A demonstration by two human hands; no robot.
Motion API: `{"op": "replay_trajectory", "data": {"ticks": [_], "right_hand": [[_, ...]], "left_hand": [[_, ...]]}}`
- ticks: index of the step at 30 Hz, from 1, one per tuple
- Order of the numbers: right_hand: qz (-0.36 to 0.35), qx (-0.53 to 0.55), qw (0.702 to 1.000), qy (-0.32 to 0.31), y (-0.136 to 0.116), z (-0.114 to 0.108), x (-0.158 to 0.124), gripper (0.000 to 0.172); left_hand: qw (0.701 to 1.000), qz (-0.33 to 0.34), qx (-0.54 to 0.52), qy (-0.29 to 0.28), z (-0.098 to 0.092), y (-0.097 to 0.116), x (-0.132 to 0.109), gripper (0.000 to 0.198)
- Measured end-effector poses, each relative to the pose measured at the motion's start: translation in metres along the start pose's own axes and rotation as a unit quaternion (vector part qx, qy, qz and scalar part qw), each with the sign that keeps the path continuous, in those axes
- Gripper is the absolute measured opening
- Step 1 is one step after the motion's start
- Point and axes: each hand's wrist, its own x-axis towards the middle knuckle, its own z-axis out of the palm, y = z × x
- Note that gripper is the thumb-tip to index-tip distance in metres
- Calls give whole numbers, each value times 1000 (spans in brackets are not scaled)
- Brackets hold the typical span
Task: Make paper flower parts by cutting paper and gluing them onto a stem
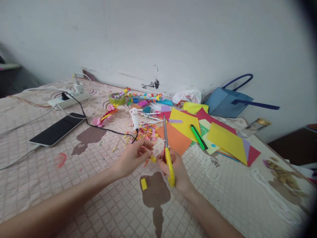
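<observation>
My right hand [177, 170] is closed round the yellow handles of a pair of scissors [167, 150], whose closed blades point away from me towards the coloured paper. My left hand [133, 155] is closed in a pinch just left of it, with fingertips meeting my right hand's over a small yellow scrap of paper [153, 159]. Which hand holds the scrap I cannot tell. Another small yellow paper piece [144, 183] lies on the patterned cloth [104, 198] below my hands.
Sheets of coloured paper [205, 134] with a green marker [198, 136] lie right of centre. Paper scraps [146, 132], pens and a white glue bottle [135, 119] sit ahead. A phone [56, 129], power strip [69, 99] and cables lie at left. A blue bag [226, 102] leans against the wall.
</observation>
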Motion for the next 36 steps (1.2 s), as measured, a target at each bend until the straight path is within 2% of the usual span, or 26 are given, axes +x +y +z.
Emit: {"op": "replay_trajectory", "data": {"ticks": [3,5,7,9,12,15,17,21,29,36], "right_hand": [[0,-8,1000,22,3,-2,2,16],[1,-9,1000,29,5,-3,4,17],[-1,-10,999,32,7,-4,4,17],[-2,-5,999,39,9,-4,5,18],[-3,17,999,51,10,-4,5,19],[-12,18,998,53,11,-3,5,17],[-21,11,999,49,10,-2,5,16],[-33,12,999,33,8,0,2,16],[-36,-11,999,27,7,-1,4,16],[-6,37,999,11,7,-2,2,24]], "left_hand": [[995,16,63,74,-9,-3,5,15],[990,34,111,82,-15,-6,7,11],[982,33,166,82,-19,-8,7,18],[977,32,192,91,-20,-9,7,17],[991,35,114,65,-13,-9,6,17],[998,-11,-40,-53,0,-10,3,25],[988,-57,-107,-93,8,-11,1,27],[980,-116,-146,-73,16,-11,-1,29],[986,-100,-117,-70,15,-10,-3,24],[980,-108,-156,-63,14,-11,-2,28]]}}
